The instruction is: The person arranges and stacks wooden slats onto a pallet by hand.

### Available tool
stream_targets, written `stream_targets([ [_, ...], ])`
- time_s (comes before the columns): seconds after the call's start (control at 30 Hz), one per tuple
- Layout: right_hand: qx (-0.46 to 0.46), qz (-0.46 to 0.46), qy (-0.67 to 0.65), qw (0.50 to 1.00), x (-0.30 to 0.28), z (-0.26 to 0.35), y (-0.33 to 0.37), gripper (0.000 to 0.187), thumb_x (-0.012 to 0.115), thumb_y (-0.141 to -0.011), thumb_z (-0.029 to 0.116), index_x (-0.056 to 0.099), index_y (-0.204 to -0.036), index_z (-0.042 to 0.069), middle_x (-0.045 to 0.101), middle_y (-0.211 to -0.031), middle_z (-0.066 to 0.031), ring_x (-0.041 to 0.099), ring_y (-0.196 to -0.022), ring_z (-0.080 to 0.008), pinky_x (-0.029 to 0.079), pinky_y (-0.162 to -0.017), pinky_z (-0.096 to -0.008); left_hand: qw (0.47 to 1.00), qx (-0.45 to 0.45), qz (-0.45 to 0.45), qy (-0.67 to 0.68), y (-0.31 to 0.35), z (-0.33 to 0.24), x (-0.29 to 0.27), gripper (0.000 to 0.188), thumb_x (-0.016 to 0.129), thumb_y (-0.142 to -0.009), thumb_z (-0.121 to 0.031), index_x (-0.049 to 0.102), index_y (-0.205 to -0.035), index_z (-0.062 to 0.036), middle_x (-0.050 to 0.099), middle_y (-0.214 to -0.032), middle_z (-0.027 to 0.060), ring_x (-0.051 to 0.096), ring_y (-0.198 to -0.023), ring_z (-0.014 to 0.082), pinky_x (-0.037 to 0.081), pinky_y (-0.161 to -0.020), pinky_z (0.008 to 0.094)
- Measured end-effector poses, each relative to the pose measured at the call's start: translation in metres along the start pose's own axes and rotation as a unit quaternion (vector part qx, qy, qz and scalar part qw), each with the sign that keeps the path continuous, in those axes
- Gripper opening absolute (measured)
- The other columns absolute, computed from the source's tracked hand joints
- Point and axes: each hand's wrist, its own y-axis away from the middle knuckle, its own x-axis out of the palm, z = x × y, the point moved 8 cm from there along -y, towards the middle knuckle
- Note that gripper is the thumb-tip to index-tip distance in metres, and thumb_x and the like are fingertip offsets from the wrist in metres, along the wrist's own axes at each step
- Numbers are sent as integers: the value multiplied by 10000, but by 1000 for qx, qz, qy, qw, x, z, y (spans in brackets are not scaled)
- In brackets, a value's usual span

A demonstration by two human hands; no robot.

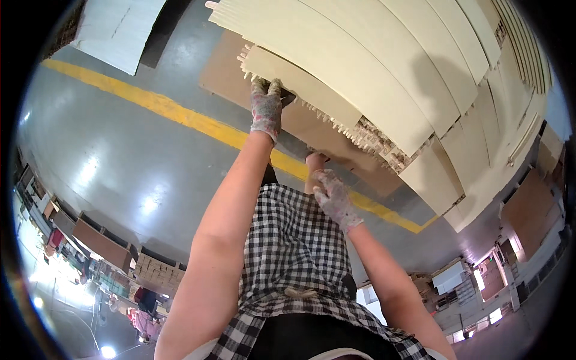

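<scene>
My left hand (266, 110), in a stained, pale work glove, is at the near left edge of a stack of cream panels (336, 48). Its fingers are bent against the ragged edge of a lower, narrower panel (300, 78). A dark, flat piece (288, 98) shows beside those fingertips; its kind I cannot make out. My right hand (337, 201), gloved the same way, hangs in front of the checked apron (294, 240), away from the stack. Its fingers are loosely apart, and I see nothing in them.
Brown sheet board (231, 72) lies under the stack, which fills the upper right. A yellow line (162, 106) crosses the grey floor (102, 132). White sheets (117, 33) lie at upper left. Farther off are stacked boards (157, 273) and a person (144, 321) at lower left.
</scene>
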Motion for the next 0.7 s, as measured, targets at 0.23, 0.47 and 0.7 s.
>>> stream_targets([
  [0.23, 31, -77, -226, 971, 1, -25, -45, 321, 577, -894, 191, 564, -1179, 45, 604, -1117, -112, 641, -911, -251, 515, -822, -366, 990, -53, -58, -117, -5, 17, -20, 334, 663, -895, -203, 511, -1103, 9, 608, -891, 101, 630, -757, 201, 572, -624, 302],
  [0.47, 198, -140, -685, 687, -4, -51, -102, 274, 555, -953, 268, 527, -1147, 77, 595, -1095, -109, 657, -863, -265, 575, -699, -344, 964, 185, -59, -182, -39, -68, -35, 534, 617, -917, -278, 418, -1331, -6, 555, -1153, 119, 539, -1050, 216, 447, -904, 322],
  [0.7, 238, -186, -718, 627, 1, -70, -113, 337, 399, -993, 240, 461, -1188, -27, 598, -1125, -209, 602, -1024, -360, 522, -883, -464, 964, 128, 8, -232, -45, -58, -9, 468, 549, -953, -187, 405, -1374, -42, 558, -1200, 80, 534, -1064, 173, 433, -910, 295],
])
